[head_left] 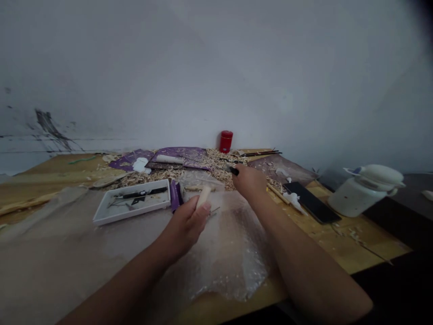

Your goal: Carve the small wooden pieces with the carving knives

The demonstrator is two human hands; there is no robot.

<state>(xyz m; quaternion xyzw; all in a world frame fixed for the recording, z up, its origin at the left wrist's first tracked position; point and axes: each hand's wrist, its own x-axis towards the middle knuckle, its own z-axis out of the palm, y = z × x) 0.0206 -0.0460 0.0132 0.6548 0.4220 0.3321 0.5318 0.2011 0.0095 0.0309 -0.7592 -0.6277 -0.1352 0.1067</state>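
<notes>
My left hand (191, 221) is closed around a pale block of wood (203, 197), whose upper end sticks out above the thumb. Farther forward and to the right, my right hand (248, 178) grips a black-handled tool (233, 170); its kind cannot be made out. That hand is over the edge of a heap of wood shavings (216, 161), apart from the block. Beneath both hands lies a clear plastic sheet (233, 253). Thin metal pieces (214, 210) lie just beside my left hand.
A white tray (98, 219) with dark tools is on the left, beside a purple object (175, 196). A red can (226, 141) stands by the wall. On the right are a black phone (313, 201) and a white lidded jar (355, 196). Purple sheets (189, 154) lie under shavings.
</notes>
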